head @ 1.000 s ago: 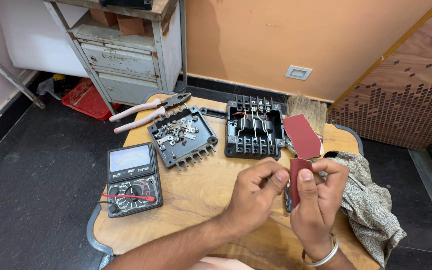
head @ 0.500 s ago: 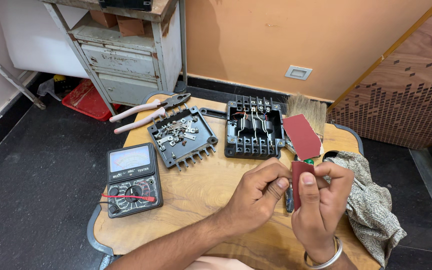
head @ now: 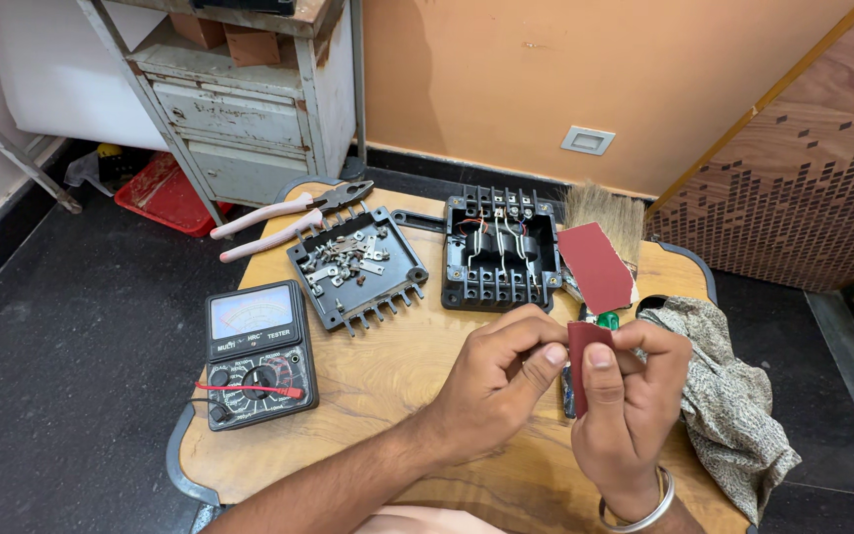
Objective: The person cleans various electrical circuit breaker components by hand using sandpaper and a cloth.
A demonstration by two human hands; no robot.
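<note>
- My right hand (head: 630, 410) pinches a small red strip (head: 588, 346) between thumb and fingers, above the worktop (head: 387, 381).
- My left hand (head: 496, 381) closes its fingers on the strip's left edge.
- Red sheet (head: 597, 265), black box (head: 501, 252), cloth (head: 733, 405) nearby.

A small strip of dark red sandpaper (head: 587, 341) stands upright in the lower right of the frame, just below centre height. It is folded or curled lengthwise, its top edge squared off. The right hand (head: 630, 415) grips it from behind, thumb pressed flat on its front face. The left hand (head: 496, 386) meets it from the left, fingertips pinched against its edge. What lies inside the fold is hidden.
</note>
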